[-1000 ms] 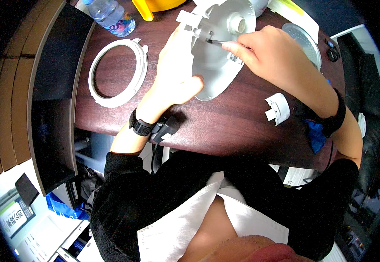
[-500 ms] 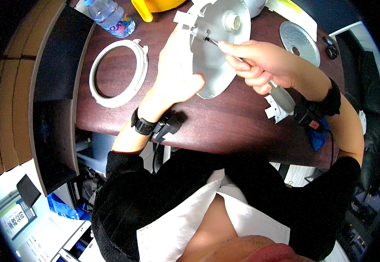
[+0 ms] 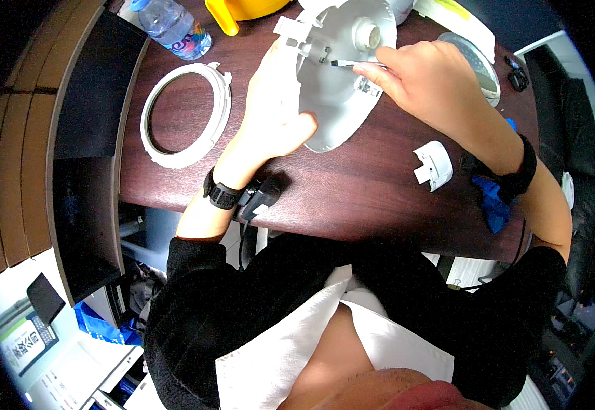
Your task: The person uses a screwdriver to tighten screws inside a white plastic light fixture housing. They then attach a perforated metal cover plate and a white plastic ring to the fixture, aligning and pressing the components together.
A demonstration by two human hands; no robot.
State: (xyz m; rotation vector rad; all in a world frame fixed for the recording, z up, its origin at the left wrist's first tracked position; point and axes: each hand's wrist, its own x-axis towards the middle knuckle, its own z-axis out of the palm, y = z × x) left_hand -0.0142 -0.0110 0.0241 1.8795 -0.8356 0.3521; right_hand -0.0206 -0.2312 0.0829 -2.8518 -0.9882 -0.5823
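Note:
My left hand [image 3: 275,109] grips a white, bowl-like plastic housing [image 3: 342,113] by its left side, thumb on the lower edge. The housing is tilted up; a round hollow post [image 3: 366,34] and small clips show on its inner face. In my right hand [image 3: 428,75], a screwdriver [image 3: 362,63] is pinched between thumb and fingers. Its shaft points left over the housing's inside, with a dark tip near a small metal part [image 3: 325,55]. I cannot tell whether the tip touches anything. The screwdriver's handle is hidden behind the hand.
A white plastic ring [image 3: 148,130] lies on the brown table at the left, below a water bottle [image 3: 174,31]. A yellow container [image 3: 246,8] stands behind. To the right are a perforated metal disc [image 3: 485,72], a small white plastic piece [image 3: 434,166] and a blue cloth-like item [image 3: 494,205].
My right hand has turned over and moved up and right, drawing the screwdriver tip back from the metal part. The handle has gone out of sight. My left hand has barely moved.

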